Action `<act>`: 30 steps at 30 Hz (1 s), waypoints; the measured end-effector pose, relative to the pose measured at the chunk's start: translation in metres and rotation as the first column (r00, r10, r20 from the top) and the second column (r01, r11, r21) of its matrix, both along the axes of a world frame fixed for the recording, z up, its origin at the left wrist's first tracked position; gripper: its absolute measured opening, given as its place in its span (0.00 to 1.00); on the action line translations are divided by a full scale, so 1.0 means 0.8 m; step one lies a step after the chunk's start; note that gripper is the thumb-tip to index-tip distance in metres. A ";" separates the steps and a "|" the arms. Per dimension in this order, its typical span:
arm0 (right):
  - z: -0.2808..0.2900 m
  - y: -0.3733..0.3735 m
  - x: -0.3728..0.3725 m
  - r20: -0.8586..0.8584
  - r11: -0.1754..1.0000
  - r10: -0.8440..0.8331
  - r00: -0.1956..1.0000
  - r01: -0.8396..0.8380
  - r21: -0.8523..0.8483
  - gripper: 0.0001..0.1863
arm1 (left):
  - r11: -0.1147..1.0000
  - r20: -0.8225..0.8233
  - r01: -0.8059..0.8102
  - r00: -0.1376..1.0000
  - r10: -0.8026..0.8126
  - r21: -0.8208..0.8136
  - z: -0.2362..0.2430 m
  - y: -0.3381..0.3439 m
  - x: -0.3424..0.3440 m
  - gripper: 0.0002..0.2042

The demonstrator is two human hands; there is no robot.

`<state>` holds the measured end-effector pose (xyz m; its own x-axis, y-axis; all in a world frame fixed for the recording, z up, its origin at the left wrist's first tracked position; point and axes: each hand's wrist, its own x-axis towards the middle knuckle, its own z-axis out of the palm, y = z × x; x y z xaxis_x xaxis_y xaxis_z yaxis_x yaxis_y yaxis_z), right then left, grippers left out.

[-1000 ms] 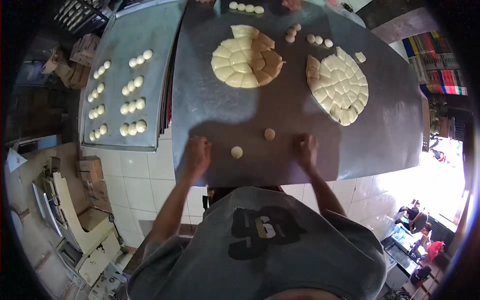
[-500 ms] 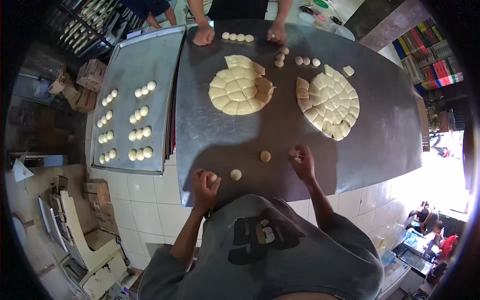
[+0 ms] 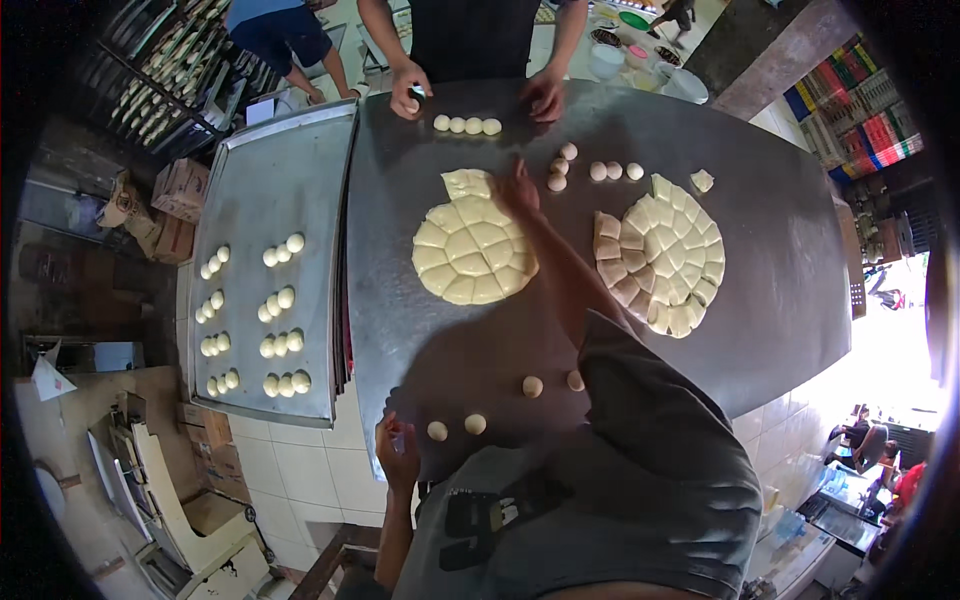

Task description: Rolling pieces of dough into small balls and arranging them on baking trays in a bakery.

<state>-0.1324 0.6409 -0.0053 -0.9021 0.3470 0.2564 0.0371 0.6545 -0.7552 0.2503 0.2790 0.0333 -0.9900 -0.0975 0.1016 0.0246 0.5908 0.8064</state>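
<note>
Cream-coloured, flattened round dough scored into small pieces (image 3: 475,262) lies at the middle left of the table, and the right hand (image 3: 521,192) reaches out to its upper right edge; whether its fingers pinch a piece I cannot tell. Near the table's left front corner, the left hand (image 3: 398,455) has its fingers partly bent, and any hold on something is unclear.

As for progress, eight groups of three smooth pale dough balls, such as one group (image 3: 287,384), already sit on the long grey metal tray (image 3: 245,310). Four loose balls, among them a pale round ball (image 3: 475,424), rest nearer the person, the rightmost beside the sleeve. Much looks left to divide: a second scored dough slab (image 3: 670,255) lies to the right, its pieces mostly together.

Smooth grey metal forms the table (image 3: 785,290), shadowed near the person. Across it, a co-worker's hands (image 3: 545,95) flank a row of four balls (image 3: 468,125). White floor tiles (image 3: 305,472), brown cardboard boxes (image 3: 180,192) and stacked multicoloured crates (image 3: 862,105) surround it.
</note>
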 end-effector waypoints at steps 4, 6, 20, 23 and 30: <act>0.040 -0.044 0.039 0.450 0.976 0.173 0.876 -0.213 0.039 0.36 | 0.997 0.061 -0.077 0.995 0.077 -0.003 0.026 -0.026 0.029 0.14; 0.058 -0.009 0.052 0.504 0.931 0.339 0.794 -0.362 -0.055 0.34 | 0.995 0.061 -0.098 0.993 0.098 0.006 0.034 -0.026 0.020 0.13; 0.145 0.161 0.238 0.027 0.497 -0.659 0.751 0.463 -0.734 0.29 | 0.980 -0.154 0.078 0.987 -0.049 0.186 0.034 0.021 -0.053 0.14; 0.112 0.080 0.317 -0.072 0.901 -0.171 0.983 0.126 -0.414 0.18 | 0.946 -0.168 0.316 0.939 -0.300 0.076 0.030 0.070 -0.080 0.21; 0.154 -0.073 0.370 0.199 0.805 0.590 0.782 -0.553 -0.213 0.12 | 0.843 -0.180 0.538 0.829 -0.530 -0.009 -0.009 0.144 -0.117 0.31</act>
<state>0.1636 0.5824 0.1177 -0.9711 -0.2385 -0.0085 -0.1169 0.5063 -0.8544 0.1569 0.3941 0.0261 -0.8568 0.4337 0.2788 0.4640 0.4129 0.7837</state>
